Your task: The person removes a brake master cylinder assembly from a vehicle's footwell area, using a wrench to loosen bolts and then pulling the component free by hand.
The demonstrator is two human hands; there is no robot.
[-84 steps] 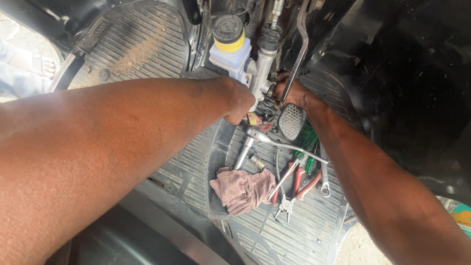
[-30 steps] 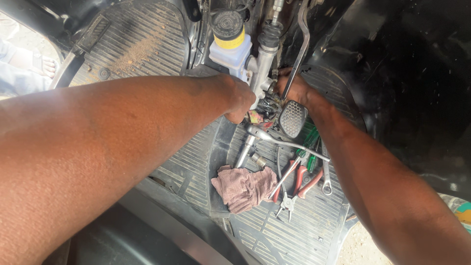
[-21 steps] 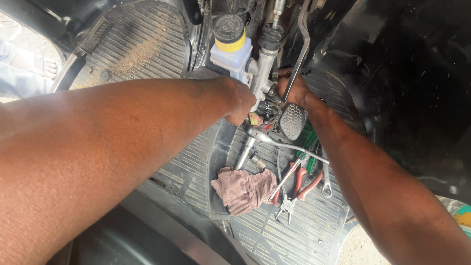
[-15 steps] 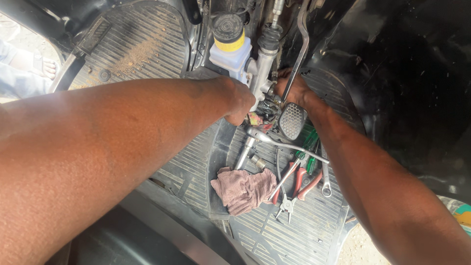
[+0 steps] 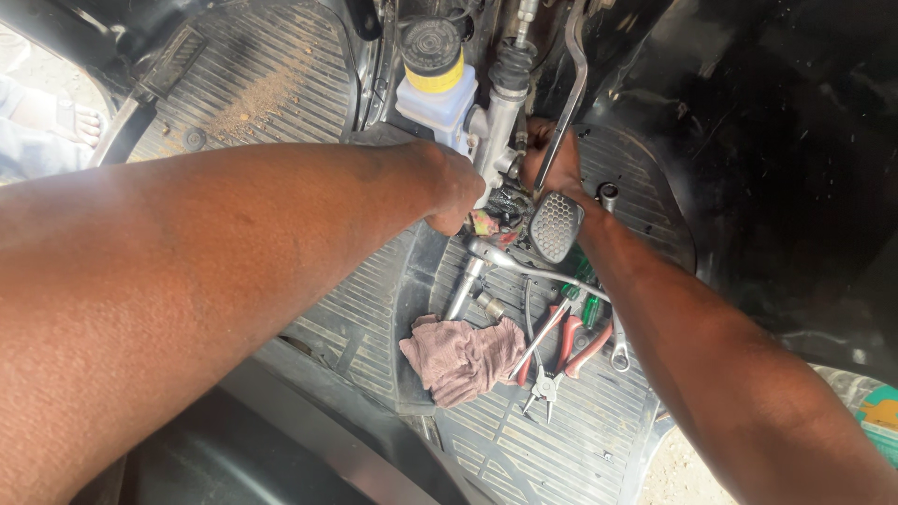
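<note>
One view only, from a camera worn on the person's head. It looks steeply down into a car footwell, close in, so both forearms fill much of the frame. The ribbed floor mat (image 5: 524, 440) spreads across the lower middle, and the pedal (image 5: 556, 226) sits near the centre.

Ribbed black rubber floor mat (image 5: 561, 440) covers footwell; patch of brown dirt (image 5: 267, 89) on upper-left section; crumpled pinkish-brown rag (image 5: 463, 360) lies on mat, touching red-handled pliers (image 5: 552, 360) at its right; green-handled screwdriver (image 5: 587, 304) just beside pliers; combination spanner (image 5: 617, 351) at right of pliers; ratchet with extension bar (image 5: 468, 285) above rag; small loose socket (image 5: 488, 305) near it; teal object (image 5: 879, 421) at far right edge, kind unclear.
</note>
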